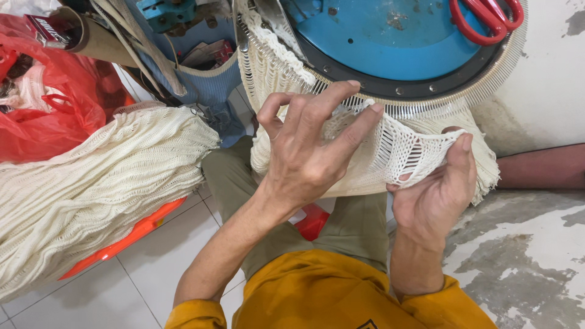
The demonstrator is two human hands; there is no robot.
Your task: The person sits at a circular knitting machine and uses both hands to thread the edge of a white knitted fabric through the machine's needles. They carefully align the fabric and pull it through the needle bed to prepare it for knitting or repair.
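A cream knitted fabric (396, 152) hangs from the needle ring of a round blue machine (390, 42) in front of me. My left hand (308, 146) is raised against the fabric, its index and middle fingertips pressing the knit at the ring of needles. My right hand (436, 189) pinches a stretched fold of the same fabric between thumb and fingers, lower right of the ring. The fabric between both hands is pulled taut, showing open ladder-like gaps.
Red-handled scissors (487, 18) lie on the machine's top. A big heap of cream knitted pieces (91, 183) rests on an orange stool (131, 234) at left, beside a red plastic bag (55, 97). White floor tiles lie below, a stained wall at right.
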